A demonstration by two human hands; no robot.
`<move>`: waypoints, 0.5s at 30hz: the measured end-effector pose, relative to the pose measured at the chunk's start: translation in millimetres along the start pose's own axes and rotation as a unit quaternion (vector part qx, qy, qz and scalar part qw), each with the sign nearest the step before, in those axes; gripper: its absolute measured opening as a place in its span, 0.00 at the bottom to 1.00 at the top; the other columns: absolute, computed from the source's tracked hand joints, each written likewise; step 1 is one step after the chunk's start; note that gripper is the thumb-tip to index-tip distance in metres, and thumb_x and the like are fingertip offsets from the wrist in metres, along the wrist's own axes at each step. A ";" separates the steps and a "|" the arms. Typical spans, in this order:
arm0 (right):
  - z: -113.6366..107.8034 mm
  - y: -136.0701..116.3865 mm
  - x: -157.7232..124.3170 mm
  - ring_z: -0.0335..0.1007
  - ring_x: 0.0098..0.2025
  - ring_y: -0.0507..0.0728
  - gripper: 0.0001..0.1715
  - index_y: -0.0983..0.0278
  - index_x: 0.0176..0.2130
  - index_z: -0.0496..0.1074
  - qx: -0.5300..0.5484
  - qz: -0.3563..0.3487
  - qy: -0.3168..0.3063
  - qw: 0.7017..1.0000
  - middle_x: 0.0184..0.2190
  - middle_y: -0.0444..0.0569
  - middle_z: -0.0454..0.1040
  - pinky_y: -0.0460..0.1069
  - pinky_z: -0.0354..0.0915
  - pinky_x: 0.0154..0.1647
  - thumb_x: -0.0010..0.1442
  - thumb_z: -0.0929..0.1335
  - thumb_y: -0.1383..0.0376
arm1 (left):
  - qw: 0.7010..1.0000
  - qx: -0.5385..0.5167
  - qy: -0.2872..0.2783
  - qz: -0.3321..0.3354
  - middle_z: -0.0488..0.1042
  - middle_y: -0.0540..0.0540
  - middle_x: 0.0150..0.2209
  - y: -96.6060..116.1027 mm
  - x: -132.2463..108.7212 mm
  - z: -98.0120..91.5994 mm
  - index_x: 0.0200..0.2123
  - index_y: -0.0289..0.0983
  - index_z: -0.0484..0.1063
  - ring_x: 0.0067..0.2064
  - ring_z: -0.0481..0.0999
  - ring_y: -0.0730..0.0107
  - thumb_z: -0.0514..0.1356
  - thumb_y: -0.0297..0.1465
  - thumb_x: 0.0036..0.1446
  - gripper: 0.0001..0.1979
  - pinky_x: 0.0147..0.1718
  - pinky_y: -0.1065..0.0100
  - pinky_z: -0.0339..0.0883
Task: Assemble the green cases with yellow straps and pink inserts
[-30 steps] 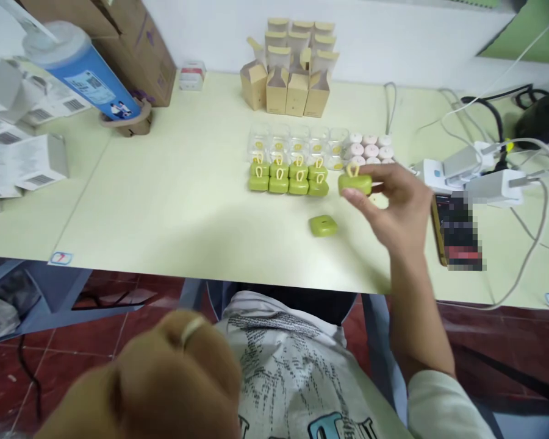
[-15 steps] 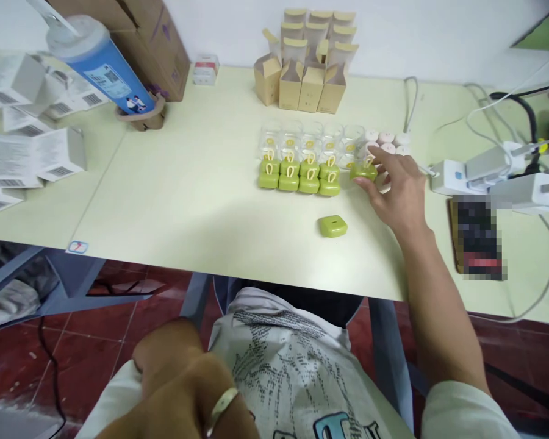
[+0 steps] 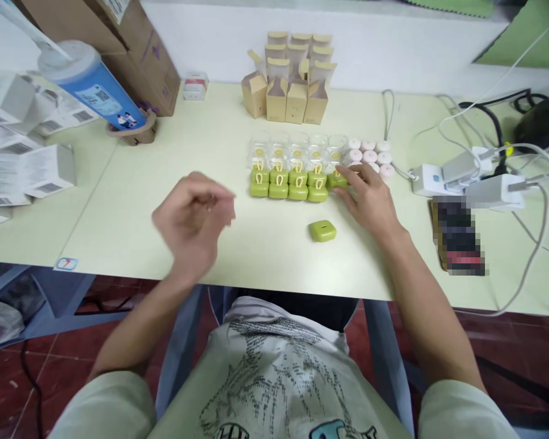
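Note:
My right hand [image 3: 370, 198] has its thumb and fingers round a small glossy green case [image 3: 336, 179] with a pale loop on top, at the right end of two rows of like cases [image 3: 297, 183]. The case rests against the row's right side. Nearer to me lies a single green piece [image 3: 322, 231] with a dark slot and no loop, touched by neither hand. My left hand [image 3: 192, 216] is over the table, left of the rows, its fingers curled and smeared by motion. Whether it holds anything cannot be made out.
Clear plastic cups [image 3: 298, 146] with yellow marks stand behind the green cases, beside round white-pink pieces [image 3: 369, 156]. Open tan boxes [image 3: 297, 100] stand near the wall. White boxes [image 3: 50, 171] and a blue cylinder [image 3: 103, 91] are left; chargers [image 3: 439, 180], cables and a phone [image 3: 457, 235] right.
My left hand has risen from my lap area to over the table. My right hand has brought the green case left, up against the row. The view has shifted slightly.

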State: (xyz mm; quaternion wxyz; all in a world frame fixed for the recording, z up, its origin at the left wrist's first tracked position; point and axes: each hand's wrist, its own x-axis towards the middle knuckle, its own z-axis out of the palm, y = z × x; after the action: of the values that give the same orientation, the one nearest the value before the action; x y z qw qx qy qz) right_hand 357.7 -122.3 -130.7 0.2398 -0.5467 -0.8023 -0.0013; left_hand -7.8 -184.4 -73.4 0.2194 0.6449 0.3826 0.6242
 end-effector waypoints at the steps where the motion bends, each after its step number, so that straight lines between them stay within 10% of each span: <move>1: 0.1 -0.1 -0.2 0.79 0.53 0.67 0.28 0.56 0.72 0.74 0.006 0.004 0.000 1.000 0.60 0.60 0.78 0.60 0.78 0.52 0.79 0.66 0.53 | 1.000 0.000 -0.001 0.004 0.77 0.52 0.33 -17.2 15.8 6.0 0.40 0.46 0.81 0.27 0.73 0.73 0.72 0.39 0.69 0.07 0.27 0.63 0.65; 9: 7.6 -6.0 -2.7 0.81 0.45 0.64 0.24 0.59 0.66 0.77 0.041 0.004 0.038 0.998 0.58 0.61 0.78 0.62 0.82 0.47 0.77 0.64 0.61 | 0.994 0.084 -0.051 0.037 0.76 0.54 0.33 -149.7 63.4 10.4 0.40 0.43 0.78 0.33 0.70 0.78 0.67 0.57 0.71 0.23 0.27 0.65 0.62; 15: -15.4 -11.0 -1.3 0.82 0.43 0.63 0.18 0.57 0.58 0.81 0.062 0.037 0.084 0.994 0.56 0.59 0.80 0.60 0.81 0.43 0.75 0.66 0.59 | 0.990 0.090 -0.086 0.073 0.74 0.57 0.35 -170.9 46.1 8.3 0.46 0.42 0.75 0.34 0.66 0.82 0.64 0.53 0.77 0.20 0.29 0.68 0.60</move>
State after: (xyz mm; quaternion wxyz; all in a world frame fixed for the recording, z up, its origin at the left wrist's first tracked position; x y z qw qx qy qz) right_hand 354.3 -131.9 -114.7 0.3399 -0.5576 -0.7572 0.0115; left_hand -40.5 -42.9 -175.0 0.1459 0.7395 0.3687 0.5441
